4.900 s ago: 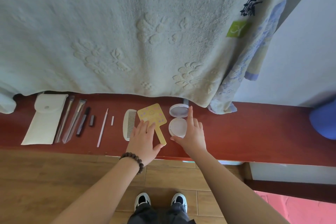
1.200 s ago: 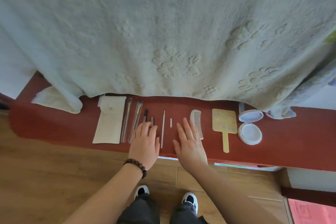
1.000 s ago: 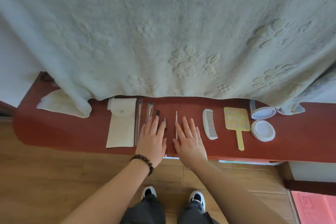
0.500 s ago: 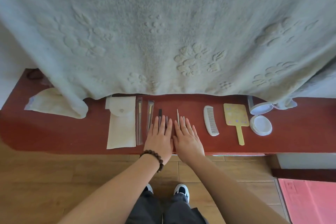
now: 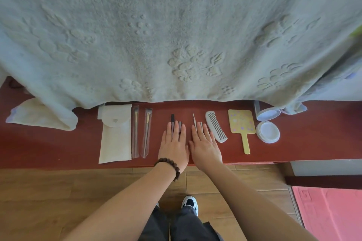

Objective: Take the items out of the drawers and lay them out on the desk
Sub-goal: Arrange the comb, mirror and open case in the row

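On the red-brown desk [image 5: 313,143] a row of items lies side by side: a white pouch [image 5: 115,135], two brushes in clear sleeves [image 5: 141,133], a dark pencil [image 5: 172,118], a thin white stick [image 5: 194,119], a white comb [image 5: 215,126], a yellow hand mirror [image 5: 242,124] and an open white compact [image 5: 268,125]. My left hand [image 5: 174,143] lies flat, palm down, over the dark pencil and a small cap. My right hand [image 5: 204,143] lies flat over the lower part of the white stick, just left of the comb. Both hands hold nothing.
A large pale towel [image 5: 176,35] hangs over the back of the desk. A folded cream cloth [image 5: 39,113] lies at the far left. Below the desk edge are wooden floor [image 5: 49,201], my shoes, and a pink mat [image 5: 329,213] at right.
Both hands left the mirror and compact, moved left along the row, and came close together, flat over the pencil and the stick. The view has shifted slightly.
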The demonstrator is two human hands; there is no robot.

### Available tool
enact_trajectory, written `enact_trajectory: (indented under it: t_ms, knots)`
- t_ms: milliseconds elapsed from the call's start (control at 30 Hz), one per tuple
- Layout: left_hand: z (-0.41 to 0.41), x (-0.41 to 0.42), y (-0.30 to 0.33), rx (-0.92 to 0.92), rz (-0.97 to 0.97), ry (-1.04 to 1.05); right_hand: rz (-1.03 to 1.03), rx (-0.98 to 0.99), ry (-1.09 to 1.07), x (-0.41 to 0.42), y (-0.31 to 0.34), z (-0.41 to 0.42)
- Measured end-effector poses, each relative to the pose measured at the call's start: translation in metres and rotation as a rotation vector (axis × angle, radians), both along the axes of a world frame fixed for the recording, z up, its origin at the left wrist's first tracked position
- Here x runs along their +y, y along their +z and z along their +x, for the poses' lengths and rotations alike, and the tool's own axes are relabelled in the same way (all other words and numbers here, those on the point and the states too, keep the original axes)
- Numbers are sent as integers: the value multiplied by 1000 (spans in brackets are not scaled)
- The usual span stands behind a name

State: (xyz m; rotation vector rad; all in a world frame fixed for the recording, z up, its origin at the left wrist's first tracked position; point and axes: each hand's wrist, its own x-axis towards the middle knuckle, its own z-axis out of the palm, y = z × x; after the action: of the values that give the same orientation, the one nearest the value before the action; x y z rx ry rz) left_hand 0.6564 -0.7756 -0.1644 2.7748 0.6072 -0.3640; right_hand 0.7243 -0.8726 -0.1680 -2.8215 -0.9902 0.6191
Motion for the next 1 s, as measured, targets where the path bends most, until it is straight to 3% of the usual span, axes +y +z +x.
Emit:
enact_trajectory:
  t_ms: [533,767,1000]
  knots:
    - [-3,-3,2,10,34,33,30,33,1,2,3,1]
    - [-28,24,15,-106,32,37,125,4,-1,4,25,-5]
    - [-77,79,18,-176,154,172,207,11,227,69,32,-53]
